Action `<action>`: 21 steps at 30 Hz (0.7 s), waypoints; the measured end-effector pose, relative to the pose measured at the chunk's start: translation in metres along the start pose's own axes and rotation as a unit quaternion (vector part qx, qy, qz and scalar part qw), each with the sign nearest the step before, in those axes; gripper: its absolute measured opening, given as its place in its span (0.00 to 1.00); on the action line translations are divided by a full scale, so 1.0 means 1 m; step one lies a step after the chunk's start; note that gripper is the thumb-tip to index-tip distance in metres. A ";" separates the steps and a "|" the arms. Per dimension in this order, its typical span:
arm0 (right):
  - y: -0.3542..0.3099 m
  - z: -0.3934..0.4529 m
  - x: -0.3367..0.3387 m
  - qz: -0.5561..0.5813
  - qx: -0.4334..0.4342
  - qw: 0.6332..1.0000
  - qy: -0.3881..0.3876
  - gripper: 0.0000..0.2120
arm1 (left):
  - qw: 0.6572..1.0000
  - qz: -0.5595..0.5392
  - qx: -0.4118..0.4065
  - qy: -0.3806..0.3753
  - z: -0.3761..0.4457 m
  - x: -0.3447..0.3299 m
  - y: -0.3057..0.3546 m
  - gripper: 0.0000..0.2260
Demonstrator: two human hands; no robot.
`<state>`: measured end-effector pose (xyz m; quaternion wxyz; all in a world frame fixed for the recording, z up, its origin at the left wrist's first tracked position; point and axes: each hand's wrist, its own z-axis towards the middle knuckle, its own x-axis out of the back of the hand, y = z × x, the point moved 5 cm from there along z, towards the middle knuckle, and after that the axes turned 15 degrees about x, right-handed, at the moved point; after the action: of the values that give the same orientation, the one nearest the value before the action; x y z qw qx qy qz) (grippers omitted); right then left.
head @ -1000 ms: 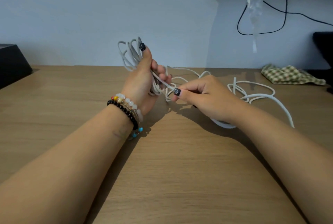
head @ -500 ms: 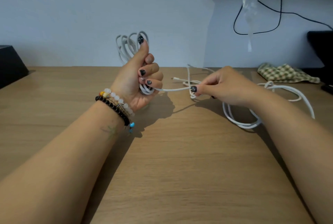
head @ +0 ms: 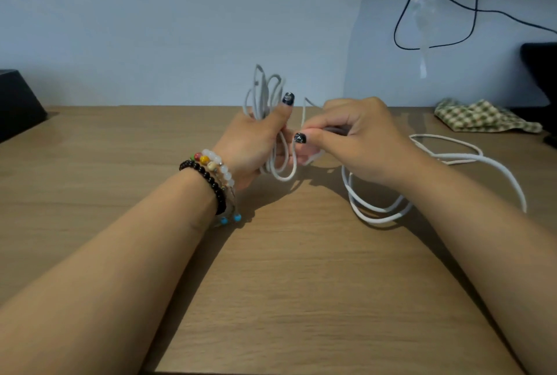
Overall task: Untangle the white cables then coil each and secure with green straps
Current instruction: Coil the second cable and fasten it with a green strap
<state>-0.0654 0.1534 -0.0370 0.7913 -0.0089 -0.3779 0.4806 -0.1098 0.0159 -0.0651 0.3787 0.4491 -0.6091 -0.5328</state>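
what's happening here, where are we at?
A person is coiling white cable at a wooden table. The left hand grips a bundle of loops held upright; the right hand pinches the next stretch beside it. The loose cable trails on the table to the right. No green strap is visible.

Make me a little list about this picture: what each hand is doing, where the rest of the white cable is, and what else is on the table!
left hand: holds a bunch of white cable loops, upright
right hand: pinches a strand of white cable beside the left hand
loose cable: lies in loops on the wooden table, to the right
green straps: none visible
other things: checked cloth at the back right; bead bracelets on the left wrist
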 end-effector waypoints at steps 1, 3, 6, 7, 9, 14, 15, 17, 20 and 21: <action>-0.001 0.000 -0.001 -0.006 0.007 1.000 0.001 0.05 | 1.000 0.028 -0.003 -0.005 -0.001 -0.003 -0.002 0.16; -0.003 0.000 -0.002 -0.018 0.020 1.000 0.002 0.05 | 0.999 0.042 0.008 -0.033 -0.002 -0.010 -0.004 0.18; -0.005 0.001 0.002 -0.040 0.024 0.999 0.007 0.06 | 0.998 0.041 0.018 -0.052 -0.003 -0.013 -0.002 0.19; -0.005 0.001 0.004 -0.049 0.020 0.999 0.008 0.06 | 0.997 0.041 0.020 -0.055 -0.003 -0.012 -0.002 0.20; -0.006 0.001 0.007 -0.064 0.016 0.998 0.010 0.06 | 0.997 0.040 0.031 -0.060 -0.003 -0.009 -0.001 0.20; -0.001 0.000 0.008 -0.087 0.013 0.996 0.023 0.04 | 0.990 0.059 0.097 -0.081 -0.005 -0.016 -0.012 0.16; 0.001 0.000 0.008 -0.095 0.011 0.995 0.027 0.04 | 0.990 0.053 0.106 -0.079 -0.004 -0.017 -0.014 0.17; 0.004 0.000 0.011 -0.102 0.002 0.994 0.042 0.03 | 0.989 0.026 0.120 -0.083 -0.002 -0.015 -0.016 0.18; 0.010 0.000 0.014 -0.105 -0.024 0.993 0.056 0.02 | 0.986 -0.008 0.126 -0.108 0.000 -0.014 -0.014 0.17; 0.012 0.000 0.014 -0.104 -0.032 0.993 0.054 0.03 | 0.986 -0.010 0.123 -0.114 0.000 -0.014 -0.014 0.16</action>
<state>-0.0705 0.1705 -0.0334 0.8554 -0.0208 -0.3485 0.3826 -0.1034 0.0288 -0.0782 0.2431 0.4350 -0.7047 -0.5050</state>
